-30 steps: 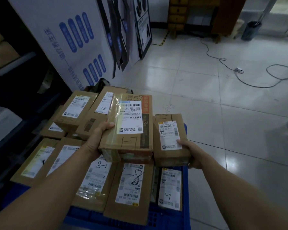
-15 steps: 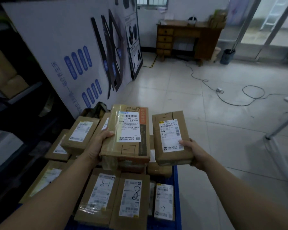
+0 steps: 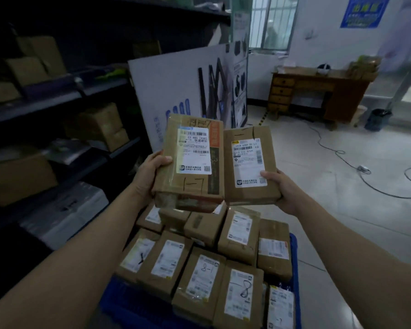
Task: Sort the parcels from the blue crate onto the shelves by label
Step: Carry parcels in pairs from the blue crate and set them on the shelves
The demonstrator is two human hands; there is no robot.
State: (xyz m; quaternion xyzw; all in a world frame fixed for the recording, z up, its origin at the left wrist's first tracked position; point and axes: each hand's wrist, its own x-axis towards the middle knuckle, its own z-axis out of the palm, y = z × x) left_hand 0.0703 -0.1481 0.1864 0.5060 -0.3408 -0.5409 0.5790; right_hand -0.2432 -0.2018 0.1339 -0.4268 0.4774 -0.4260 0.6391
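The left hand (image 3: 150,173) is holding a brown taped cardboard box (image 3: 190,162) and the right hand (image 3: 280,186) a smaller brown cardboard box (image 3: 249,165); either could be slipping down onto the blue plastic crate (image 3: 294,257) at 6 o'clock.

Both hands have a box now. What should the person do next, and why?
Probably carry the parcel marked 1-7 in the left hand toward the shelves on the left. Its handwritten number is readable, both parcels are lifted clear of the blue crate, and the shelves are close by. I see no handwritten number on the parcel in the right hand.
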